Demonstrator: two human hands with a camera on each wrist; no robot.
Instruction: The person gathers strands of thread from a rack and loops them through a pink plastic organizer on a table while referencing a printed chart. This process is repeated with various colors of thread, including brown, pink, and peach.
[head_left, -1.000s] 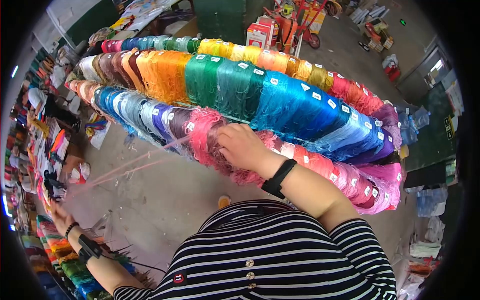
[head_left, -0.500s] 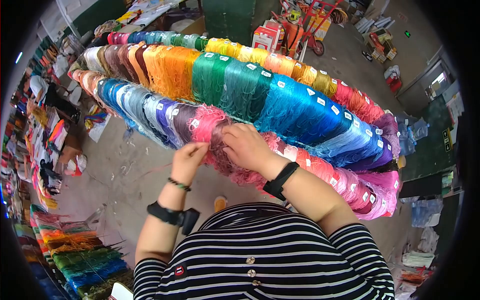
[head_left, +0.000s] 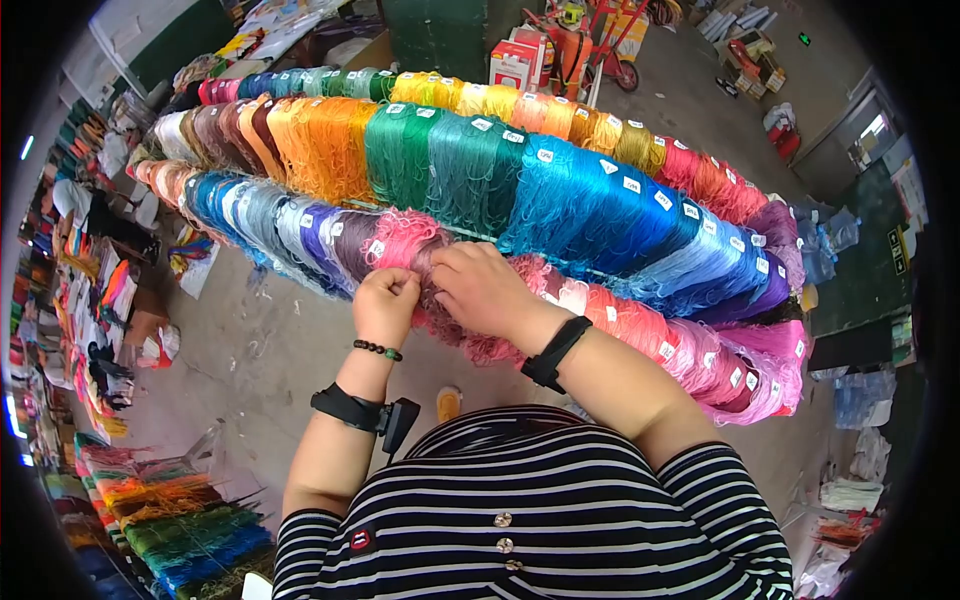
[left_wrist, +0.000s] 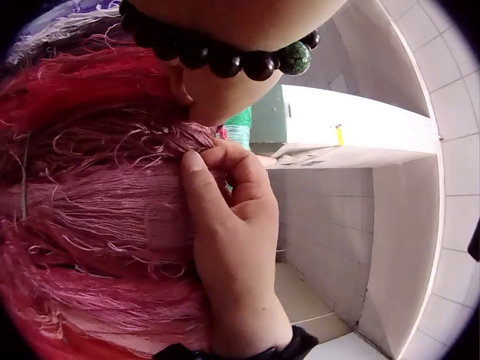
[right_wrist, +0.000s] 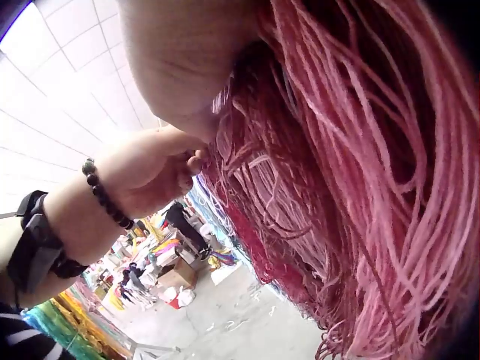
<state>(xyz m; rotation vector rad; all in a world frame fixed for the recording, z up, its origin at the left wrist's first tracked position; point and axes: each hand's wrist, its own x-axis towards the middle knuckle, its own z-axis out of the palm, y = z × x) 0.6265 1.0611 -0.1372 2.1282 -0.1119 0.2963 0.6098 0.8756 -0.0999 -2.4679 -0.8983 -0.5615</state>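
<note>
Dusty mauve thread (left_wrist: 142, 199) hangs in a thick hank over the near rail, with looser strands along its top. My right hand (head_left: 485, 290) pinches these strands between thumb and curled forefinger, plain in the left wrist view. Close beside it, my left hand (head_left: 388, 308), wearing a dark bead bracelet (head_left: 378, 350), has its fingers curled in a pinch at the hank's left edge. Its fingertips are partly hidden in the left wrist view. A bright pink hank (head_left: 405, 240) with a white tag sits just left of the mauve one. Lighter pink strands (right_wrist: 390, 157) hang near my right wrist.
Behind the near row run rails of tagged hanks, including blue thread (head_left: 580, 210), green thread (head_left: 395, 145) and orange thread (head_left: 325, 140). More coloured bundles (head_left: 170, 510) lie at the lower left. A red hand truck (head_left: 615, 50) stands at the back.
My left hand was far out at the lower left with pink strands stretched to it; it came back to the hank beside my right hand. My right hand stayed on the mauve thread.
</note>
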